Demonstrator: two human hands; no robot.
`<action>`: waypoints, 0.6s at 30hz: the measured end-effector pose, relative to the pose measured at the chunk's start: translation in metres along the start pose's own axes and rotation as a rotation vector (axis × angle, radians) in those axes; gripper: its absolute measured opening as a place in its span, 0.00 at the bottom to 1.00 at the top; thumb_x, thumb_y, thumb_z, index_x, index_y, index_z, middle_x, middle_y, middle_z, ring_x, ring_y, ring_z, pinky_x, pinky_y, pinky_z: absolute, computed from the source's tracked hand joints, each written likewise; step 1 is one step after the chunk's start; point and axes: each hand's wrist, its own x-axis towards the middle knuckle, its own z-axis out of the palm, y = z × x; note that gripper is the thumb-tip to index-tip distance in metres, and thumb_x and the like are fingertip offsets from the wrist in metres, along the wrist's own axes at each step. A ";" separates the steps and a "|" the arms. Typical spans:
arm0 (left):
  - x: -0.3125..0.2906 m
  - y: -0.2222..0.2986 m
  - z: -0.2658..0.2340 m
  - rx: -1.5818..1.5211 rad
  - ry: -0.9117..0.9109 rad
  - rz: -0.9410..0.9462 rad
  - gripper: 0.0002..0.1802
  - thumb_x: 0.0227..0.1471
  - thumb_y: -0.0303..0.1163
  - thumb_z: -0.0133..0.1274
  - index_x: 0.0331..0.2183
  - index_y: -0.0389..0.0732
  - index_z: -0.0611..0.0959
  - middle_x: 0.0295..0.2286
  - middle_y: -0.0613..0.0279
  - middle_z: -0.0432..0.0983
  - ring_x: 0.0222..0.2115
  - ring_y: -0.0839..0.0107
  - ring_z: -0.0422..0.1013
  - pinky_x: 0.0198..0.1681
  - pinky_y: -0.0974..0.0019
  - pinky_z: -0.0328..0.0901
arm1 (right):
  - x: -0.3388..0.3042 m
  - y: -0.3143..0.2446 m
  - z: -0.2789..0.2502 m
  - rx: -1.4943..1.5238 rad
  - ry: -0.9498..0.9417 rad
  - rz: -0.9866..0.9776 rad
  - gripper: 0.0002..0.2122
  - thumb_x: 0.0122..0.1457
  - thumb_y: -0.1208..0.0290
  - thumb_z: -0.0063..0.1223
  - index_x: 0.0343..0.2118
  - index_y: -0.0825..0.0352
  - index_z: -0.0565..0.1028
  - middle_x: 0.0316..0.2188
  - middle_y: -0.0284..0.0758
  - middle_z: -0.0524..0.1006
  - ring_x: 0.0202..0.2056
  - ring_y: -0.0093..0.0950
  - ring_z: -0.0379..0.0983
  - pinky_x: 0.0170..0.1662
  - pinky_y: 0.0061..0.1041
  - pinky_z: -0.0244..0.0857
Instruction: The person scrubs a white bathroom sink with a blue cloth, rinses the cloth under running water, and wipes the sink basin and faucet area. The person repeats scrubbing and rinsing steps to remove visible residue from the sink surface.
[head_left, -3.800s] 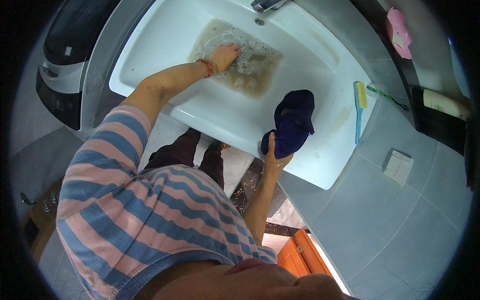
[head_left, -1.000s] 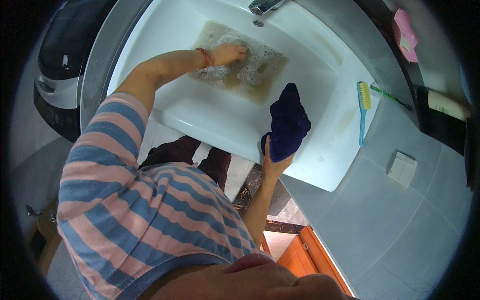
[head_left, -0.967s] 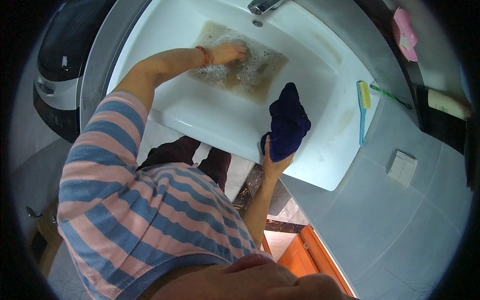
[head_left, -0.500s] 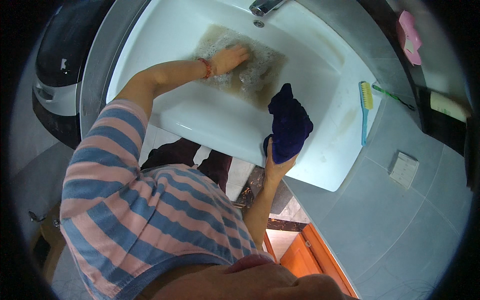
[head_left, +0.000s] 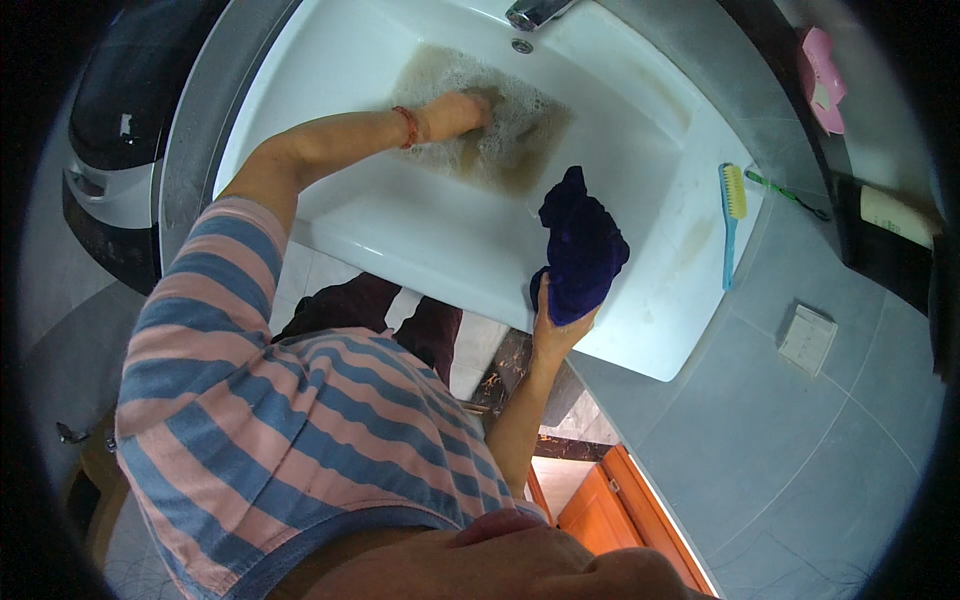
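Note:
My left hand [head_left: 455, 116], with a red bracelet at its wrist, reaches into brownish, foamy water [head_left: 545, 125] in the white basin [head_left: 370, 240]. Its fingers curl downward and their tips are hidden, so what they hold, if anything, cannot be made out. Darker patches show in the water beside them. At the basin's near right, my right hand [head_left: 565, 328] grips a bunched navy blue cloth [head_left: 582, 250] by its lower end. The cloth is above the basin, apart from the murky water.
A chrome faucet [head_left: 535, 12] and a round overflow hole [head_left: 521, 46] are at the basin's far side. On the right rim lies a blue brush with yellow bristles [head_left: 733, 225], near a green-handled toothbrush [head_left: 785, 193]. A pink dish [head_left: 822, 80] and a pale tube [head_left: 895, 212] are farther right.
My left hand's fingers, stretched out over the foam before, are now curled down into the water. My right hand and the navy cloth have hardly moved.

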 end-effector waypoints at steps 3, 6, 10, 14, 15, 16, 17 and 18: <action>0.003 -0.004 -0.004 0.038 -0.030 0.095 0.08 0.40 0.25 0.46 0.28 0.40 0.76 0.30 0.60 0.70 0.38 0.62 0.68 0.38 0.63 0.67 | 0.001 -0.002 -0.001 0.010 -0.010 -0.011 0.29 0.38 0.67 0.64 0.43 0.72 0.64 0.37 0.46 0.72 0.39 0.37 0.71 0.45 0.28 0.61; 0.004 -0.008 -0.013 0.060 -0.038 0.248 0.07 0.41 0.25 0.46 0.28 0.40 0.76 0.29 0.60 0.70 0.37 0.63 0.68 0.38 0.64 0.67 | 0.001 0.001 0.000 -0.017 -0.012 -0.035 0.29 0.38 0.67 0.64 0.43 0.72 0.64 0.37 0.46 0.72 0.39 0.37 0.71 0.44 0.28 0.61; 0.007 -0.011 -0.011 0.124 -0.094 0.288 0.08 0.41 0.25 0.47 0.29 0.40 0.76 0.33 0.62 0.70 0.38 0.65 0.68 0.38 0.67 0.67 | 0.000 0.000 0.000 -0.018 -0.008 -0.059 0.28 0.39 0.66 0.64 0.43 0.71 0.65 0.36 0.46 0.72 0.38 0.37 0.71 0.44 0.28 0.61; 0.006 -0.009 -0.011 0.157 -0.080 0.326 0.09 0.41 0.25 0.47 0.31 0.41 0.76 0.32 0.63 0.68 0.38 0.67 0.67 0.36 0.68 0.68 | -0.002 0.000 -0.003 -0.010 0.002 -0.072 0.27 0.39 0.66 0.64 0.42 0.71 0.65 0.35 0.46 0.72 0.38 0.38 0.71 0.43 0.28 0.61; 0.003 -0.009 -0.014 0.148 -0.079 0.318 0.10 0.41 0.25 0.47 0.31 0.41 0.76 0.32 0.64 0.68 0.38 0.67 0.67 0.36 0.69 0.68 | -0.001 0.000 -0.001 0.000 -0.005 -0.072 0.27 0.39 0.66 0.64 0.42 0.71 0.65 0.35 0.46 0.72 0.38 0.38 0.71 0.43 0.28 0.61; 0.000 -0.007 -0.017 0.156 -0.082 0.285 0.10 0.41 0.25 0.47 0.31 0.41 0.75 0.32 0.63 0.68 0.38 0.67 0.66 0.37 0.68 0.67 | 0.000 0.000 0.000 0.002 -0.007 -0.073 0.27 0.39 0.66 0.64 0.42 0.71 0.65 0.35 0.46 0.72 0.38 0.38 0.71 0.43 0.28 0.61; -0.002 -0.004 -0.019 0.165 -0.084 0.253 0.10 0.41 0.25 0.47 0.31 0.41 0.75 0.32 0.63 0.67 0.38 0.66 0.66 0.39 0.68 0.67 | 0.001 0.000 0.001 0.003 -0.009 -0.074 0.27 0.39 0.66 0.64 0.42 0.71 0.65 0.35 0.46 0.72 0.37 0.38 0.71 0.43 0.28 0.61; -0.004 -0.002 -0.021 0.174 -0.086 0.220 0.10 0.41 0.25 0.46 0.32 0.40 0.75 0.32 0.62 0.67 0.39 0.65 0.66 0.40 0.67 0.66 | 0.001 0.000 0.002 0.005 -0.011 -0.076 0.27 0.39 0.66 0.64 0.42 0.71 0.65 0.35 0.46 0.72 0.37 0.38 0.71 0.43 0.28 0.61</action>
